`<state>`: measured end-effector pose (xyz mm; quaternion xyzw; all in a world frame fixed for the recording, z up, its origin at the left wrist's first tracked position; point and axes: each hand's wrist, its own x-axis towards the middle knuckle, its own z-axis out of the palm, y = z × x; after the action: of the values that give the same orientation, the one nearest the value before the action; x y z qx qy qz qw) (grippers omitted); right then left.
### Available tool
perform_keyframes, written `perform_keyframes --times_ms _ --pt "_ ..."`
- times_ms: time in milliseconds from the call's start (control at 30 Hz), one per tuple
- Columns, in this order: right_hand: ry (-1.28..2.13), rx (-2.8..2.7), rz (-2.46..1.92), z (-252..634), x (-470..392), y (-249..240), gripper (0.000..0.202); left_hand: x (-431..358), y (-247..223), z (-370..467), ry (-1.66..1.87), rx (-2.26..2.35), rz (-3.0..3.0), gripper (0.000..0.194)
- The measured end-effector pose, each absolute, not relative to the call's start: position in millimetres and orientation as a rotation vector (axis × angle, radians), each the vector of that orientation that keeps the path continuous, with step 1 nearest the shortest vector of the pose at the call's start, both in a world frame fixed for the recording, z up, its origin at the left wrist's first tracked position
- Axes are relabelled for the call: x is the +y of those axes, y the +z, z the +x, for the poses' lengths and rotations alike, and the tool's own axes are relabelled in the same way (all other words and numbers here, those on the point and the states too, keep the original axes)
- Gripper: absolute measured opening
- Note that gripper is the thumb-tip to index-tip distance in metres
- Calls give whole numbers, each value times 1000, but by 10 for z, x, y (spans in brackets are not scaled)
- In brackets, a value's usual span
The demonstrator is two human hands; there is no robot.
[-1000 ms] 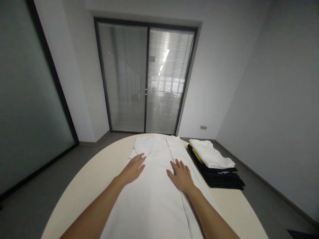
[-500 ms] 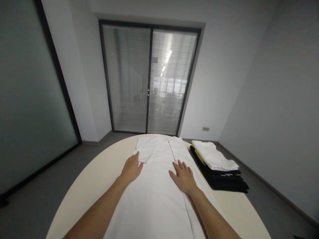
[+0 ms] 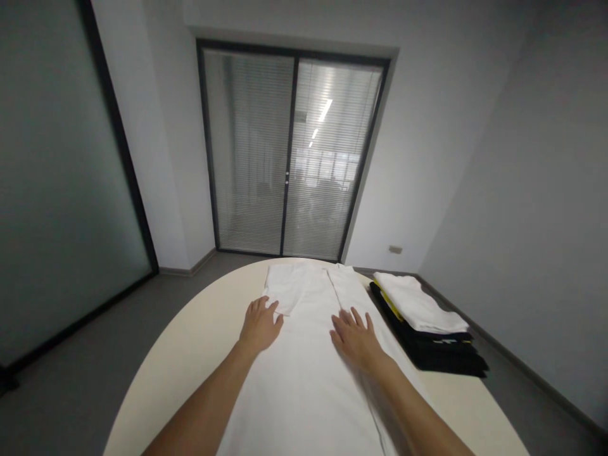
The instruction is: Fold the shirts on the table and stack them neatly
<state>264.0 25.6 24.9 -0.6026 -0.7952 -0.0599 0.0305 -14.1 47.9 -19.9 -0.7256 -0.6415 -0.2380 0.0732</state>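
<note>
A white garment lies spread flat along the middle of a cream oval table, its far end near the table's far edge. My left hand rests palm down on the garment's left edge, fingers spread, by a folded-in sleeve. Palm down on the right part of the garment lies my right hand, beside a lengthwise fold. Neither hand grips the cloth.
A stack of folded clothes, black below with a white piece on top, sits on the table's right side. Beyond the table are a grey floor, a glass door with blinds and a glass wall at the left.
My left hand slid outward from the middle of the garment to its left edge. The right hand stayed nearly in place. The view shifted slightly left.
</note>
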Motion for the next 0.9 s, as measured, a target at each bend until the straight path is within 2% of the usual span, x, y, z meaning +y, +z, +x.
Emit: perform_keyframes --times_ms 100,233,433,633,800,900 --pt "-142 -2516 -1799 2438 416 441 42 480 -206 -142 -728 -1926 -2183 43" --pt "34 -2449 -1803 2011 731 566 44 473 -218 -145 -732 -1926 -2175 44" --pt "122 -2458 -1699 1549 1169 401 51 462 -183 -145 -712 -1928 -2184 45" --pt "220 -2471 -1655 1525 1340 143 56 467 -169 -113 -711 -2006 -2109 48" --pt "158 -2384 -1668 1462 1432 151 49 463 -169 -90 -621 -2044 -2120 50" --pt "188 -2427 -1635 1369 1517 167 52 458 -155 -74 -571 -2085 -2104 50"
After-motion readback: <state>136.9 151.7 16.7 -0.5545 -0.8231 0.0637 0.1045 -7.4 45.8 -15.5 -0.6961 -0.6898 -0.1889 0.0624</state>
